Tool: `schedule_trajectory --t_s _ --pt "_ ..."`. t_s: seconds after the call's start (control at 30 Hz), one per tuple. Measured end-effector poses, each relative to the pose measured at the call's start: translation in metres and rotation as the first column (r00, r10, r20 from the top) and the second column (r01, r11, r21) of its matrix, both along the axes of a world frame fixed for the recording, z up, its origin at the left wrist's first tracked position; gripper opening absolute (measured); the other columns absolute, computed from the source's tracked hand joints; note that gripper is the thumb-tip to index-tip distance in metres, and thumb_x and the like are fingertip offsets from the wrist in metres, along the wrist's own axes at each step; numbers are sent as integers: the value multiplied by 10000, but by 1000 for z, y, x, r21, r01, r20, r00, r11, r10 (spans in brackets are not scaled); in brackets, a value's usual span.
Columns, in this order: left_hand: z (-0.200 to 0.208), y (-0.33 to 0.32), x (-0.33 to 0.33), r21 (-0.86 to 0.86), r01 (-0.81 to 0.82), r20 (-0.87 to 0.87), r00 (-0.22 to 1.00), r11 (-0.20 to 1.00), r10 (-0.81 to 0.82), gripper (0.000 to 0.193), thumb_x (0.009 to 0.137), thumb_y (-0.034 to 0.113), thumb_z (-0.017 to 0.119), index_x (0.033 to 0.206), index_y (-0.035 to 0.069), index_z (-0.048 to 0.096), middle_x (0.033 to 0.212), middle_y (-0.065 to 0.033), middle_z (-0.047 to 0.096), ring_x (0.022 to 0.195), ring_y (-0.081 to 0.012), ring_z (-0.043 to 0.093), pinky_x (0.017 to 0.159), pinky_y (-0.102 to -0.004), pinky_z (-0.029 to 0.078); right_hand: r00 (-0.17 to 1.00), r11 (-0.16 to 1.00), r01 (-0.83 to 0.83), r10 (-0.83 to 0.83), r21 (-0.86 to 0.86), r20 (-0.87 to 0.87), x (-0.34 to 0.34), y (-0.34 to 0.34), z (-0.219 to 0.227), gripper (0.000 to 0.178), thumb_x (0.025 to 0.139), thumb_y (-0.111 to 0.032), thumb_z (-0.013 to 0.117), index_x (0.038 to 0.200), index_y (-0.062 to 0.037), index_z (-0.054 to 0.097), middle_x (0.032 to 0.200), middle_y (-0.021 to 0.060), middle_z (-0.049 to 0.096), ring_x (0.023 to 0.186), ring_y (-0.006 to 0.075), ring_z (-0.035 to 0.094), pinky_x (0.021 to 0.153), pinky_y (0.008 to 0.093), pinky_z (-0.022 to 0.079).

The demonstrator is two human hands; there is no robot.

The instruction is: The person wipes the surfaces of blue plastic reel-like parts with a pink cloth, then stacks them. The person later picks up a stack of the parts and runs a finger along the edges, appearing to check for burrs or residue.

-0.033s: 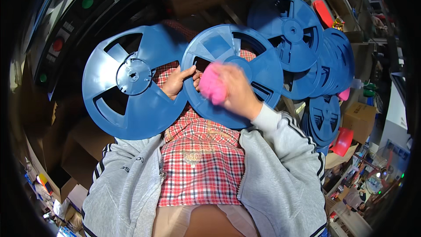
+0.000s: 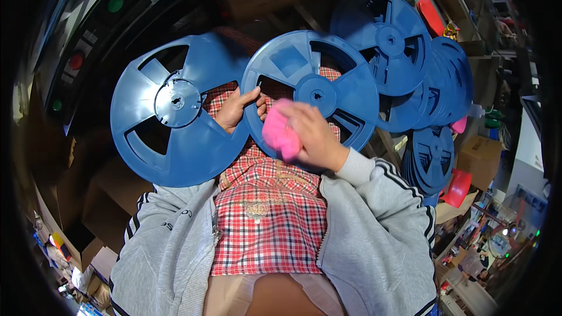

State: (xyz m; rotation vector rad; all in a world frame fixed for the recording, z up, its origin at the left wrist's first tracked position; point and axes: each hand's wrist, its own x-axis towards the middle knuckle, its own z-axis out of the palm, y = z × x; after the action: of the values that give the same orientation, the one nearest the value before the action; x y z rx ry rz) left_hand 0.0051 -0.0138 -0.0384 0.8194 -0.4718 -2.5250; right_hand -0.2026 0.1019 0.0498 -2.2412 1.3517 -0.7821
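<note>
Lower frame, nearest the camera: a red plaid shirt under an open grey jacket with striped sleeves fills the bottom centre.

Centre of frame: the right hand is closed around a pink cloth, fingers wrapped over it, and presses the cloth against the lower left face of the centre blue reel. The cloth is blurred. This reel stands roughly upright, facing the camera, just above the shirt.

Left of centre: the left hand grips the left rim of the same reel, thumb lying across the rim's front face and fingers curled behind it. The hand is partly closed on the rim.

Left of frame: a second blue reel with a pale grey hub lies just beside the left hand, its right edge behind the centre reel's rim.

Upper right of frame: a stack of blue reels leans behind the centre reel; more reels stand lower at the right edge.

Far right: a cardboard box and a red object sit near the lower reels.

Upper left: a dark panel with green and red round buttons.
</note>
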Motion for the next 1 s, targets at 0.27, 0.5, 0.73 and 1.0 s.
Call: schedule_trajectory --t_s 0.27,0.5,0.73,1.0 --pt "12 2 0 -7 22 73 997 1000 -21 219 1020 226 589 1108 105 428 797 -46 530 650 -154 599 599 -357 563 665 665 746 -746 -25 -30 -112 93 -27 502 758 -45 718 1228 27 556 1261 195 589 1136 382 542 1014 431 427" --pt "11 1 -4 8 21 76 997 1000 -21 177 1018 208 587 1079 120 446 790 -41 505 674 -153 564 600 -339 514 842 846 534 -529 -13 108 -16 21 -21 421 723 -186 796 1066 -50 593 1356 179 548 1178 383 508 1030 470 415" --pt "16 1 -2 -21 33 157 987 999 -29 327 973 155 644 1219 121 431 776 -42 514 676 -157 592 604 -355 560 563 763 445 -645 469 516 -65 57 36 537 805 -107 726 1285 60 549 1365 206 577 1291 290 542 1089 390 425" --pt "10 2 0 -7 14 134 991 1000 -13 493 939 114 682 1323 111 373 850 -71 563 702 -176 637 624 -378 603 223 484 272 -873 832 434 -153 85 23 562 940 -228 545 1387 109 502 1267 158 650 1093 195 653 956 300 501"
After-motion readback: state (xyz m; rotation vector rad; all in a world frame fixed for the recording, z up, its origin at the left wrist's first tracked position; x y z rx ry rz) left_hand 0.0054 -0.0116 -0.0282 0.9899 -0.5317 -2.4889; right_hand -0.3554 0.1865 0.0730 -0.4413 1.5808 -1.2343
